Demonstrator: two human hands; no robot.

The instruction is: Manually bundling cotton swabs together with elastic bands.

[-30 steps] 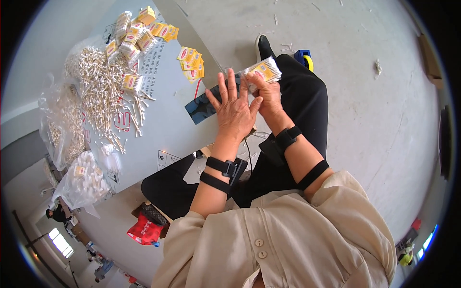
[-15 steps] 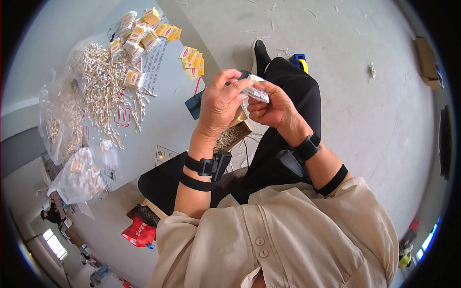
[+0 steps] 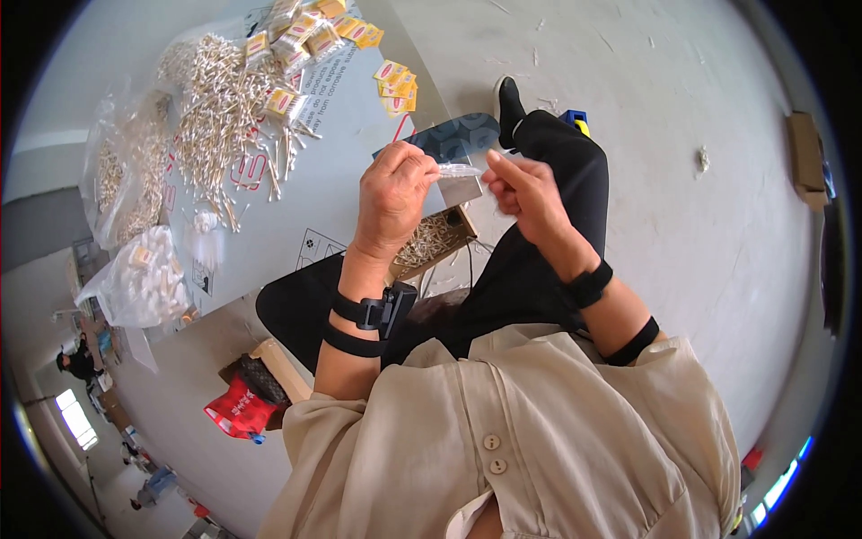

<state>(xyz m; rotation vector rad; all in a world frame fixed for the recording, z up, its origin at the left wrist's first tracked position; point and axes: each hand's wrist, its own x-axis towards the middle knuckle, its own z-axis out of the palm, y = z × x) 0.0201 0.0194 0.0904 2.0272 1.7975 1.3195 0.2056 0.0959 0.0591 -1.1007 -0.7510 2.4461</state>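
My left hand (image 3: 393, 193) is closed, pinching the end of a small clear plastic bag (image 3: 458, 170) that I see almost edge-on, with its contents hard to make out. My right hand (image 3: 530, 196) is at the bag's other end, fingers curled and thumb raised. It is slightly blurred, and I cannot tell whether its fingertips touch the bag. Just beyond the hands lies a dark blue see-through sheet (image 3: 453, 136) at the table corner. Below them, a cardboard box (image 3: 464, 225) holds many loose cotton swabs (image 3: 422, 242).
On the grey table (image 3: 332, 184) at left are a heap of cotton swabs (image 3: 215, 117), filled packs (image 3: 301, 36), yellow cards (image 3: 397, 87) and plastic bags (image 3: 144, 278). A blue tape dispenser (image 3: 575, 119) stands beyond my knee. A red bag (image 3: 241, 409) is at lower left.
The view has shifted, so the table appears farther right. The bag, tilted and held in both hands before, is now level and edge-on. My right hand has moved away from my left.
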